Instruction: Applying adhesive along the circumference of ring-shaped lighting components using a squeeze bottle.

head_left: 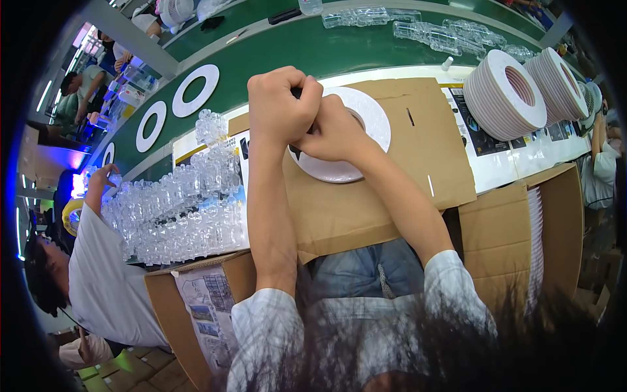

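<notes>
My left hand (282, 108) is closed in a fist around a dark thing, of which only small black bits show between the fingers. My right hand (336, 132) is closed too, just right of and below the left, pressed against it; the fingers hide what it grips. Both hands are over a white ring-shaped disc (377, 127), which partly shows behind them. That disc lies on a flat cardboard sheet (424, 150) in front of me.
Rows of clear plastic pieces (176, 196) stand at left beside a co-worker (108, 274). Stacks of white rings (503, 98) stand at right. Beyond runs a green belt (261, 55) with loose white rings (196, 91) and clear parts (434, 38). Open cardboard boxes (493, 242) flank me.
</notes>
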A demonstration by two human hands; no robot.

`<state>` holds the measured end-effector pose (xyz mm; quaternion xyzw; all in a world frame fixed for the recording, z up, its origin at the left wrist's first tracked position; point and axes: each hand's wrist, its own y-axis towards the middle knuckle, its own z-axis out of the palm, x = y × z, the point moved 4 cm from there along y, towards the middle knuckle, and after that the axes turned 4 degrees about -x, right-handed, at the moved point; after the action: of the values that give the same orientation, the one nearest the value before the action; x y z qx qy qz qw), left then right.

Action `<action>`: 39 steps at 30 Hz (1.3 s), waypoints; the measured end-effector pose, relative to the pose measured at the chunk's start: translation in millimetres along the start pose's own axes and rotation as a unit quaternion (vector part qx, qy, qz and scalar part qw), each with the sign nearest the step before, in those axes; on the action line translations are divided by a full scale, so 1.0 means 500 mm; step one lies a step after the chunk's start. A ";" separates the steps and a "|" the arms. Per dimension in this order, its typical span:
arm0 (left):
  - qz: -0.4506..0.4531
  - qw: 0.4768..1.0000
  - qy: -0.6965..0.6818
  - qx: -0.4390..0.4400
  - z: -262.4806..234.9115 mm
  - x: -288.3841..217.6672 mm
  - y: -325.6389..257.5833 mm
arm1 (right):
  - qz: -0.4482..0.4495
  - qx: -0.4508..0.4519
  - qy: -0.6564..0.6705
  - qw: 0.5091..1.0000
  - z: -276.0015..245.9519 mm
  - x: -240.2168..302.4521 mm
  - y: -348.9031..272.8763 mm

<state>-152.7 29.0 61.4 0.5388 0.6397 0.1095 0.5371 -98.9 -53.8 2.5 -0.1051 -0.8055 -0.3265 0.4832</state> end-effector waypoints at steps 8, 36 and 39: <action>-0.023 0.999 0.021 0.014 -0.001 0.002 0.002 | -0.009 0.003 0.002 1.000 0.000 -0.005 -0.001; 0.039 0.997 -0.007 -0.065 0.014 -0.024 -0.006 | -0.102 0.014 0.010 0.995 -0.034 -0.005 0.004; 0.040 0.997 -0.009 -0.063 0.015 -0.025 -0.005 | -0.098 0.007 0.021 0.995 -0.034 -0.007 0.003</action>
<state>-150.1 14.4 63.6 0.5303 0.6042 0.1663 0.5710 -84.0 -62.7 5.7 -0.0152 -0.8041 -0.3690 0.4659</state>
